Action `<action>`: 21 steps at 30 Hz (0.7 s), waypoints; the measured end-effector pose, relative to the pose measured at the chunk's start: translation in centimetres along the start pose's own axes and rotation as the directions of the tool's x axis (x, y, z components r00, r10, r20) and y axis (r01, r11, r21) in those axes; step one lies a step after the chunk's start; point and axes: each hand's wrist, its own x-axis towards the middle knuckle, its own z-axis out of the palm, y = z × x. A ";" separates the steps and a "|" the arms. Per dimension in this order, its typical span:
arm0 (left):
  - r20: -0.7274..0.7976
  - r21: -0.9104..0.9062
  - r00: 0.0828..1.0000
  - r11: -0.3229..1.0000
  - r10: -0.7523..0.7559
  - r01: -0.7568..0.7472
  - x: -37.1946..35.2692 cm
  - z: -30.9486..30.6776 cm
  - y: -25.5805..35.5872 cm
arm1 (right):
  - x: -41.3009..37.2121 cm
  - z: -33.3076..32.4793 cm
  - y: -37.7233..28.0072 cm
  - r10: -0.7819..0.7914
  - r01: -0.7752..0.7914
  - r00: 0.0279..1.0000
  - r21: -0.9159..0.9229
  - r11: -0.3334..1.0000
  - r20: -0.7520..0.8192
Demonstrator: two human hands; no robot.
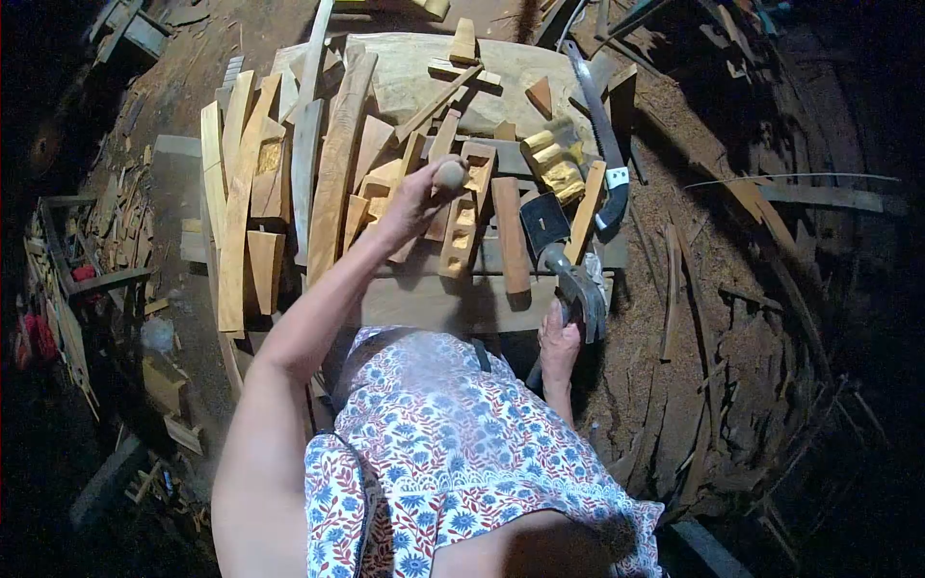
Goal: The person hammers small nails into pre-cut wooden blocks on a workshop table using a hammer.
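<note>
While my right hand (pixel 559 349) grips the grey steel claw hammer (pixel 578 289) by my lap, my left hand (pixel 416 197) closes round a round-knobbed wooden tool handle (pixel 450 174) beside the pale slotted wooden block (pixel 461 231); several mortises look cut, and I judge some chopping remains.

The wooden counter (pixel 424 301) carried a spread of slats (pixel 332 164) on its left, a slotted block (pixel 465 217) midway, a billet (pixel 511 236) just beside it, and a saw (pixel 605 144) along its right.

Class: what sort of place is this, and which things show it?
Probably a small woodworking workshop: cut wooden slats piled up, a hand saw beside them, and a hammer in the right hand.
</note>
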 end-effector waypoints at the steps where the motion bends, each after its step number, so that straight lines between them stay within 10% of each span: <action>1: 0.008 0.015 1.000 0.999 0.029 -0.029 0.4 0.0 -1.1 | 0.0 -0.1 0.0 0.062 -0.062 0.998 0.066 0.996 0.011; 5: 0.086 -0.185 0.996 0.983 0.028 -0.011 1.6 0.5 -1.6 | -0.1 0.7 -1.0 -0.095 0.090 0.993 -0.079 0.993 -0.063; 6: 0.124 0.150 0.992 0.988 0.018 -0.036 1.3 0.1 0.0 | -0.2 0.8 -2.2 -0.083 0.081 0.996 -0.044 0.996 -0.045; 9: 0.162 0.184 0.985 0.979 0.061 -0.090 1.8 0.0 0.6 | -0.4 0.5 -2.2 -0.010 0.010 0.999 0.013 1.000 0.031; 15: 0.256 0.176 0.962 0.975 0.091 -0.139 2.8 0.6 0.7 | 0.0 2.9 -10.8 -0.422 0.409 0.899 -0.123 0.904 -0.113; 21: 0.347 0.237 0.928 0.945 0.137 -0.228 3.4 0.5 2.3 | 3.6 6.4 -12.8 -0.425 0.425 0.894 0.036 0.905 0.143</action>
